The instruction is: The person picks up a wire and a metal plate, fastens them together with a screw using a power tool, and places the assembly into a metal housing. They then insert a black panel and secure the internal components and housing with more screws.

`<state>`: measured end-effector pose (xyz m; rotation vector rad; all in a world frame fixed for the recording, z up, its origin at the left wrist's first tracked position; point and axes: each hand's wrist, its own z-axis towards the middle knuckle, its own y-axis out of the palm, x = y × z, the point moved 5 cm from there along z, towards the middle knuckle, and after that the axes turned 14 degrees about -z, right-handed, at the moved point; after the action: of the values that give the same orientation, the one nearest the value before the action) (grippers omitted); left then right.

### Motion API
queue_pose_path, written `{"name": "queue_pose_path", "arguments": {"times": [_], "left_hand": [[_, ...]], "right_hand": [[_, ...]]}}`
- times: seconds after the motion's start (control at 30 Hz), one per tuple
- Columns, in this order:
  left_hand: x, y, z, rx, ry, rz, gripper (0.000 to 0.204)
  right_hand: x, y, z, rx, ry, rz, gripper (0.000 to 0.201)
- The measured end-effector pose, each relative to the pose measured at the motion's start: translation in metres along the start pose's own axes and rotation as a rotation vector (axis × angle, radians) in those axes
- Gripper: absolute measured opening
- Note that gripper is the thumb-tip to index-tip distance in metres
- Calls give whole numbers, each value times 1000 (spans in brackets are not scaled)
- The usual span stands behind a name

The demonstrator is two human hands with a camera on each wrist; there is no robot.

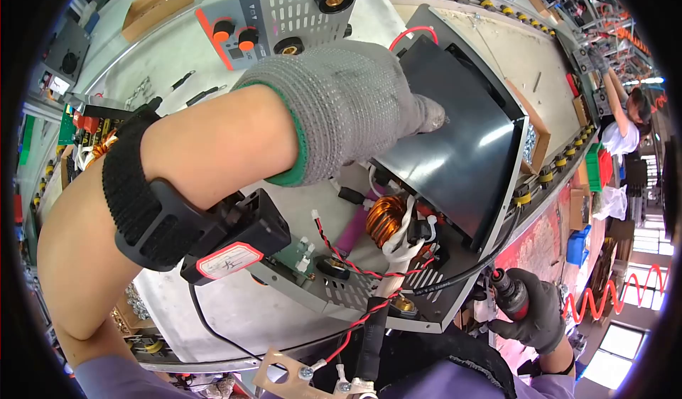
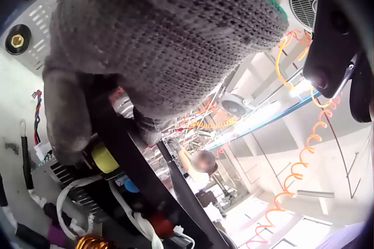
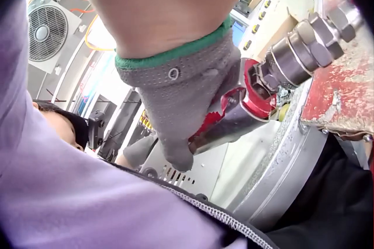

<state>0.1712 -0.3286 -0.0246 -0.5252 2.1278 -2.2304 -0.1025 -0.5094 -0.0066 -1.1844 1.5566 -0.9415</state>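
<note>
In a grey knit glove, my left hand [image 1: 348, 104] grips the upper edge of a shiny black panel [image 1: 462, 150] in an opened metal housing [image 1: 312, 292]. The left wrist view shows the thumb on one side of the panel [image 2: 137, 164] and fingers on the other. Beside the panel sit a copper-wound coil [image 1: 387, 221] and twisted red and black wires [image 1: 337, 257]. My right hand [image 1: 543, 314], also gloved, holds a red and metal air screwdriver [image 3: 231, 115] off the housing's lower right corner, its tip pointing up in the head view.
A grey front panel with orange knobs [image 1: 277, 22] stands behind the left hand. Cardboard boxes [image 1: 160, 4] lie at the back left and right of the housing. Roller rails [image 1: 522, 196] edge the bench. A coiled red hose [image 1: 618, 296] hangs right; another person [image 1: 625, 129] works farther off.
</note>
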Motion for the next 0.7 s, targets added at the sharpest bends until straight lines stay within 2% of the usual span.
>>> {"name": "queue_pose_path", "arguments": {"times": [0.07, 0.13, 0.2, 0.27, 0.3, 0.37, 0.43, 0.47, 0.6, 0.67, 0.7], "left_hand": [[3, -6, 1, -93, -18, -52, 40], [4, -13, 1, -180, -42, -101, 46], [4, -14, 1, -221, -60, -125, 53], [-8, -12, 4, -181, -273, -449, 36], [-13, -10, 5, -160, -377, -614, 39], [-21, -3, 4, -112, -584, -944, 63], [-23, -1, 4, -81, -605, -1021, 61], [-24, 0, 4, -56, -625, -1099, 60], [-20, -9, 10, -83, -614, -1020, 54], [-13, -15, 9, -137, -713, -967, 52], [-14, -14, 8, -138, -715, -967, 52]], "right_hand": [[-3, -2, 0, 61, -12, -101, 66], [-6, -6, -2, 137, -20, -289, 68], [-6, -5, -3, 148, -17, -312, 69], [-6, -5, -2, 158, -13, -335, 70], [-8, -6, -1, 175, -24, -417, 71], [-7, -6, -1, 190, -37, -502, 72], [-2, -6, -1, 323, -81, -604, 72], [-2, -6, 0, 326, -73, -643, 73], [5, -7, -1, 279, -14, -666, 73], [5, -5, 3, 143, -32, -320, 71], [4, -4, 2, 141, -33, -318, 71]]}}
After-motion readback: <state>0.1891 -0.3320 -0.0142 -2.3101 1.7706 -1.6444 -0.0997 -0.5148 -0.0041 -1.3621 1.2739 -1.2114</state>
